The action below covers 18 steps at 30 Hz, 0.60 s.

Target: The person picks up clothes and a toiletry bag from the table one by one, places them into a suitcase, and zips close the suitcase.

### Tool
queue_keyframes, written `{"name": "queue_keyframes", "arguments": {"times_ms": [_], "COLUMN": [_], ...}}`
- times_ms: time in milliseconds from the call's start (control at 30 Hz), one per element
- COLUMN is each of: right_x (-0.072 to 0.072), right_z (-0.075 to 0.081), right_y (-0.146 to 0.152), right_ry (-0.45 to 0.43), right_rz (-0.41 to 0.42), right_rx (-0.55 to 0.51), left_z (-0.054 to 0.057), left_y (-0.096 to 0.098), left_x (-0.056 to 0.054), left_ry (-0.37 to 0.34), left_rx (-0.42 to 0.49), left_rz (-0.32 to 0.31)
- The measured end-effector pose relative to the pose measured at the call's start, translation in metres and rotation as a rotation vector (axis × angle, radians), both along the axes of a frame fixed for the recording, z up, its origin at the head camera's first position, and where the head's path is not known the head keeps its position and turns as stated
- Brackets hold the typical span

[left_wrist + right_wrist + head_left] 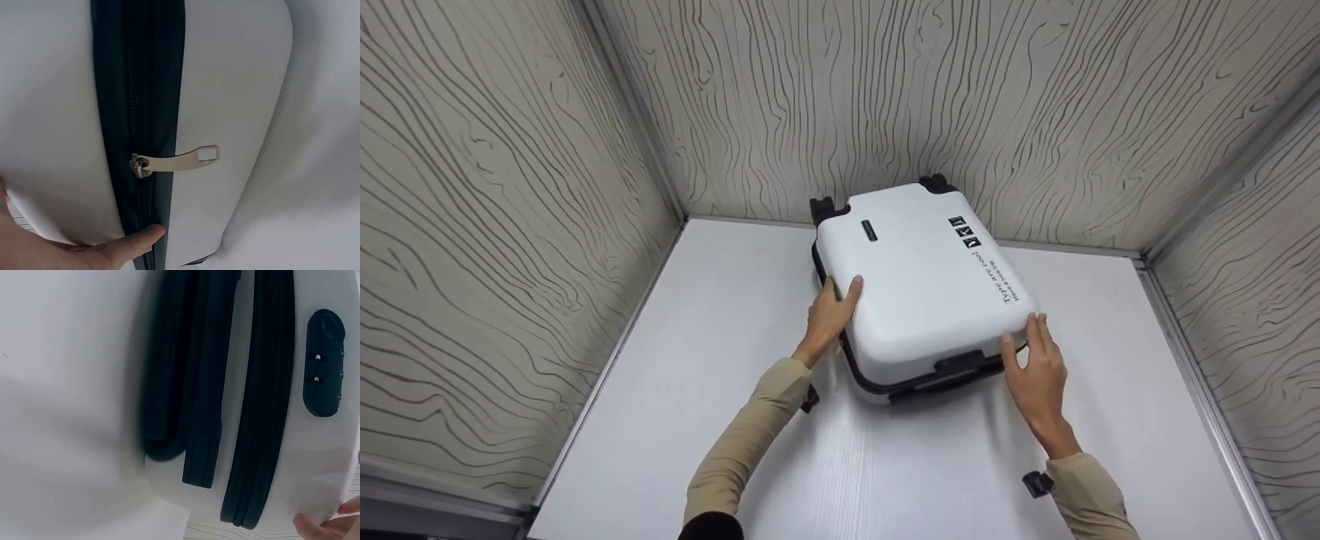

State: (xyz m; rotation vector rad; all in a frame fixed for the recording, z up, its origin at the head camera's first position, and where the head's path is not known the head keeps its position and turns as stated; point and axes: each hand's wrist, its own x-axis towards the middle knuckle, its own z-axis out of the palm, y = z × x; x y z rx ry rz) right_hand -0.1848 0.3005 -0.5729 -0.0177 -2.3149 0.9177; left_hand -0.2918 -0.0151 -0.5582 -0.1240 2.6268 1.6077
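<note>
A white hard-shell suitcase (922, 277) lies front face up, its black wheels (823, 208) toward the back wall. On its left edge rests my left hand (829, 315), thumb on the front shell; one extended finger touches the black zipper band (154, 197) in the left wrist view, below a metal zipper pull (180, 161). My right hand (1036, 379) touches the near right corner with fairly straight thumb and fingers. The right wrist view shows a black combination lock (324, 363), a zipper strip (261, 405) and a black handle (205, 422) on the near end.
The suitcase is on a white tabletop (720, 322). Wood-grain-patterned panels stand behind (810, 90) and on both sides, with metal strips along their joins. Black letters and small square icons (964, 232) mark the suitcase front.
</note>
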Motion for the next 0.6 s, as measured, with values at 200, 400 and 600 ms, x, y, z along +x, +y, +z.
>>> {"name": "queue_keyframes", "arguments": {"times_ms": [200,400,600], "right_x": [-0.001,-0.008,-0.019], "right_z": [0.0,0.0,0.002], "right_y": [-0.004,-0.001,0.007], "right_ry": [0.005,0.008,-0.023], "right_rz": [-0.015,-0.022,-0.019], "right_rx": [0.002,-0.01,-0.037], "left_z": [0.0,-0.002,0.001], "left_y": [0.001,0.004,0.012], "left_x": [0.001,0.011,0.023], "left_ry": [0.036,0.064,0.057], "left_rx": [0.01,0.014,-0.011], "left_rz": [0.002,0.027,0.059]}}
